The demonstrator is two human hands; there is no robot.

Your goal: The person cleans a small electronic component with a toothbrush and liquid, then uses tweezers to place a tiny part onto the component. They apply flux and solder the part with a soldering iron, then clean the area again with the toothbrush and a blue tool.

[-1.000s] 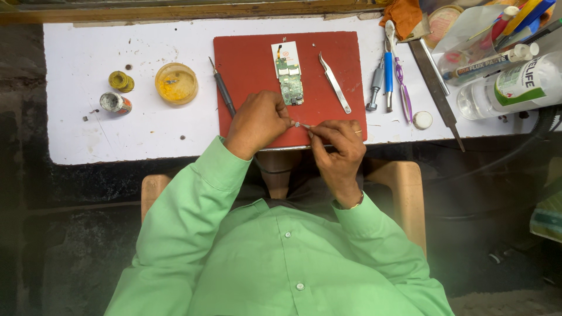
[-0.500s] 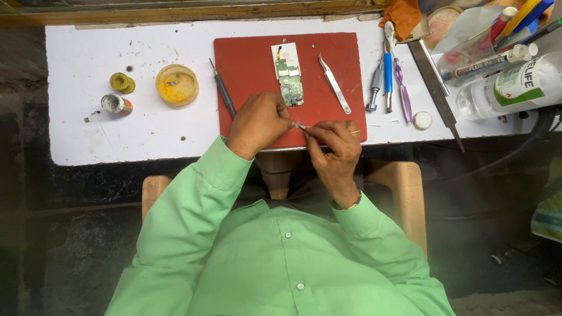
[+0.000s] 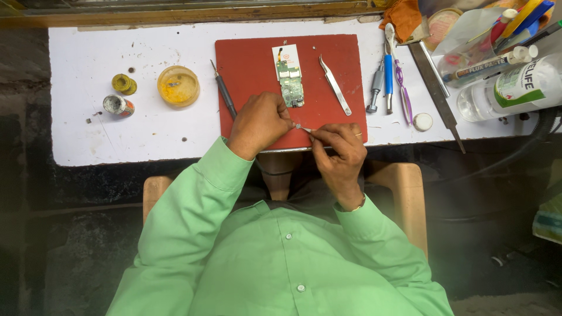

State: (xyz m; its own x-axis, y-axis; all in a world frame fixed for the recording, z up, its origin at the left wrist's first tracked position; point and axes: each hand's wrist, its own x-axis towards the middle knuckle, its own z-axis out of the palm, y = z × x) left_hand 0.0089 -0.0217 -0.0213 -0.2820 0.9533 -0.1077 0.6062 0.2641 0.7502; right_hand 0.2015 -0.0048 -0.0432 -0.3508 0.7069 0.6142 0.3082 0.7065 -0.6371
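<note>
Over the near edge of the flat red rectangular work mat (image 3: pixel 252 58), the left hand (image 3: pixel 260 123) is pinching a tiny silvery metal part (image 3: pixel 298 126). The right hand (image 3: pixel 338 151) is gripping a thin metal tool (image 3: pixel 308 130), its tip touching that part. A small green circuit board (image 3: pixel 291 88) is lying just beyond on the mat.

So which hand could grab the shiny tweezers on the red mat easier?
Probably the right hand. The tweezers lie on the red mat just above it, while the left hand sits beyond the circuit board.

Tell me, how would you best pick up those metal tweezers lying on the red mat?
Probably pinch the tweezers across their wider middle, coming straight down from above. They lie flat and slanted on the red mat, pointed tip toward the near right; the circuit board sits apart on their left.
</note>
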